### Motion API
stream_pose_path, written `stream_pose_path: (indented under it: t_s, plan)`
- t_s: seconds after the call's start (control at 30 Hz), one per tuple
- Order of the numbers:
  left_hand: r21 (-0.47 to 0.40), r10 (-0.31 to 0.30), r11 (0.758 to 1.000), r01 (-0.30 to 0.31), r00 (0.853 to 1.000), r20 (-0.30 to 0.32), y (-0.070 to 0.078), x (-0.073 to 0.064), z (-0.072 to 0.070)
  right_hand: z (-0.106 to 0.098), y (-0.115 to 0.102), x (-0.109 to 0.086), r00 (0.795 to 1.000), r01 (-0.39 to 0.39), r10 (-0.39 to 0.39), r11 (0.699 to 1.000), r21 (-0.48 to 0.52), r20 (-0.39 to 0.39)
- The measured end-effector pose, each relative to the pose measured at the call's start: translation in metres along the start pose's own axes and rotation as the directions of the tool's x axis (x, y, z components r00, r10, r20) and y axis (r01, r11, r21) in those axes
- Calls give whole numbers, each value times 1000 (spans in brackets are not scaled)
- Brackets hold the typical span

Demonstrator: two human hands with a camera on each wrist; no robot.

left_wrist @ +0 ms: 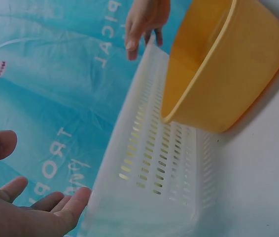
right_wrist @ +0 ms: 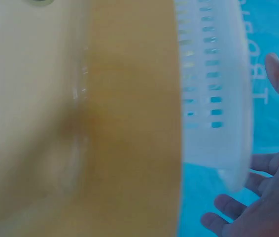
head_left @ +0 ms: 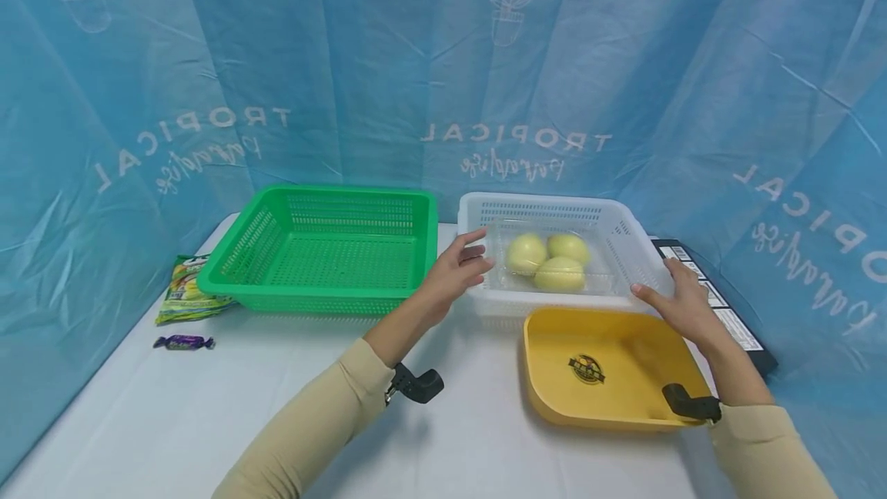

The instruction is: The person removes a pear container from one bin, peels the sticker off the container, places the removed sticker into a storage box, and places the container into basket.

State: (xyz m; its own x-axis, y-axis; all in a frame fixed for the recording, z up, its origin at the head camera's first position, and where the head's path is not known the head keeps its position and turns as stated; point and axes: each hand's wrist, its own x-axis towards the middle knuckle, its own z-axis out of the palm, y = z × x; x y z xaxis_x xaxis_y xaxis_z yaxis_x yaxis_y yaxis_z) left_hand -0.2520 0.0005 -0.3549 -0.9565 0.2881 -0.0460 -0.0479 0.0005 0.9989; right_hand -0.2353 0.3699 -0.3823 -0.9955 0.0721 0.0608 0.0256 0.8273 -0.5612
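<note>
A white slotted basket (head_left: 478,296) stands at the back right. In it lies a clear plastic container (head_left: 599,272) with three pale yellow-green round fruits (head_left: 560,274). My left hand (head_left: 453,272) is at the basket's left side, fingers spread and loosely bent, fingertips right at the rim in the left wrist view. Over the basket's front right corner, my right hand (head_left: 682,303) has its thumb above the rim and its fingers along the outer side. In the right wrist view the fingers (right_wrist: 230,206) are spread, with nothing gripped between them and the thumb.
A yellow basin (head_left: 617,376) stands in front of the white basket, under the right forearm. A green basket (head_left: 339,260) is at the left, beside a green snack packet (head_left: 187,291) and a purple wrapped candy (head_left: 183,343). A black-and-white box (head_left: 728,314) lies at the right.
</note>
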Motion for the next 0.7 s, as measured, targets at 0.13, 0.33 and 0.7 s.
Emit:
stream_pose_path:
  t_s: [0.13,0.33,0.7]
  plan:
    - [-15,32,999,-32,999,13,0,-15,-8,-6,-8,-3,999,15,-15,1000,0,-28]
    - [12,76,997,-76,997,3,2,-36,-20,-12,-32,-18,995,77,-77,997,4,-66]
    - [238,150,962,-134,988,-47,7,-73,-37,-6,-81,-45,968,231,-228,973,24,-105]
